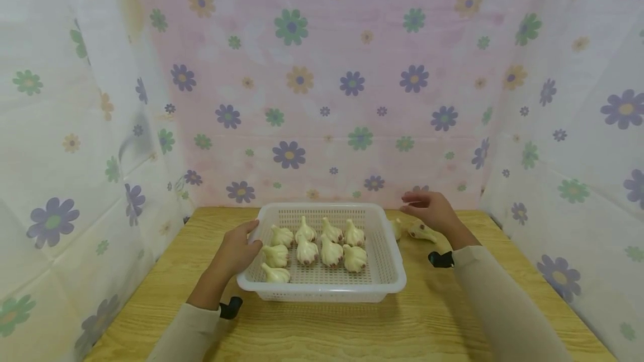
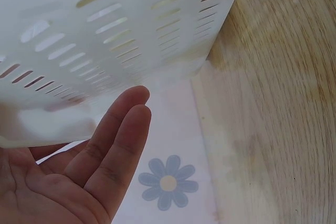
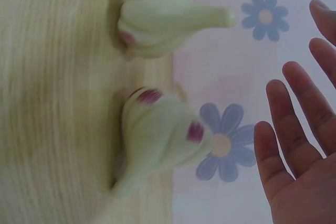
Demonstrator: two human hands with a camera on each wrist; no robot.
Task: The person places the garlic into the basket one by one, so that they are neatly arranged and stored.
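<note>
A white plastic basket [image 1: 322, 288] with slotted walls holds several pale garlic bulbs [image 1: 331, 254], grouped toward its left and middle. My left hand [image 1: 237, 249] grips the basket's left rim, its thumb over the rim and its other fingers outside, extended along the slotted wall [image 2: 121, 40] in the left wrist view. My right hand [image 1: 434, 212] hovers behind the basket's right side with spread fingers and nothing in them. Below it, two garlic bulbs with purple marks lie on the table: one bulb [image 1: 421, 231] with its stem to the right, the other bulb [image 1: 397, 229] close to the basket wall.
The wood-grain table [image 1: 322, 334] carries the basket near its middle. A flower-printed cloth [image 1: 322, 99] hangs behind the table and along both sides. A dark device [image 1: 231, 308] sits at the left wrist, and a similar device [image 1: 440, 260] at the right.
</note>
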